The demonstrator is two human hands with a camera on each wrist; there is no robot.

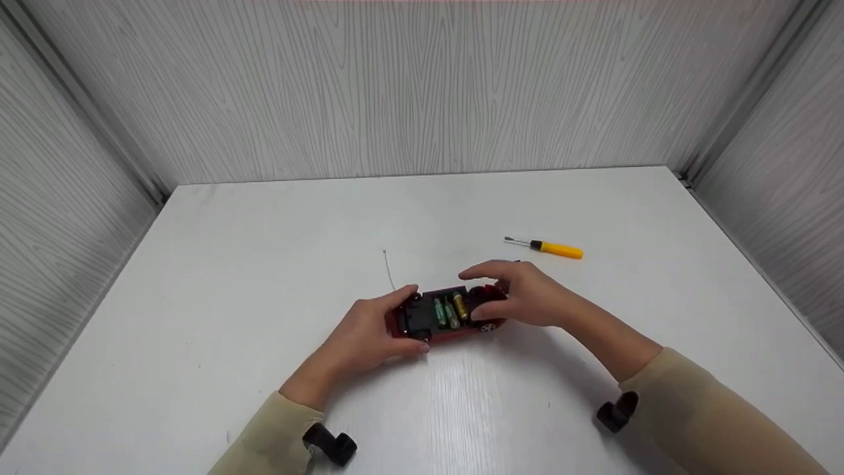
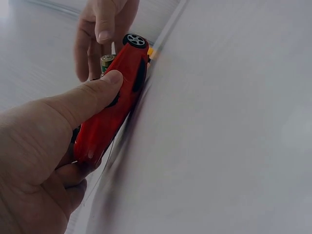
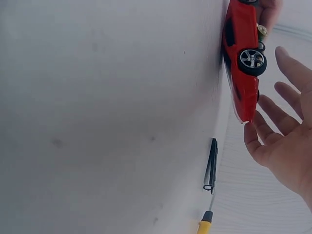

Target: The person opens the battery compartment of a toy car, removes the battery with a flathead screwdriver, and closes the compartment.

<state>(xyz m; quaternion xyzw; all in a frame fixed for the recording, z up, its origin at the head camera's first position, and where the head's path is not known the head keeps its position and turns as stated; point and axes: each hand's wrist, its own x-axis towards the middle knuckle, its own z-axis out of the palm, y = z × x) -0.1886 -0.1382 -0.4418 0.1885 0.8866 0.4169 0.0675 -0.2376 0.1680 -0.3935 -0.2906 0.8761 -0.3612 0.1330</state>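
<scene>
Head view, upturned toy car (image 1: 419,316), left hand (image 1: 364,335) gripping one end, right hand (image 1: 529,295) spread at the other

Toy car (image 1: 417,318): red body, black underside, wheels (image 3: 252,59) black with silver spoked rims. Left battery (image 1: 440,313) and middle battery (image 1: 451,314) green, right battery (image 1: 460,306) gold. Thin wire (image 1: 389,270) off the car's far left: whitish. Screwdriver (image 1: 557,250), far right: yellow handle, black collar, grey shaft. Narrow strip (image 3: 212,163) near it, right wrist view: black. Left sleeve (image 1: 267,435) and right sleeve (image 1: 712,409): plain beige. Table (image 1: 297,231): plain white. Far wall (image 1: 422,86), left wall (image 1: 46,198), right wall (image 1: 784,158): pale grey, darker wood-grain streaks.
</scene>
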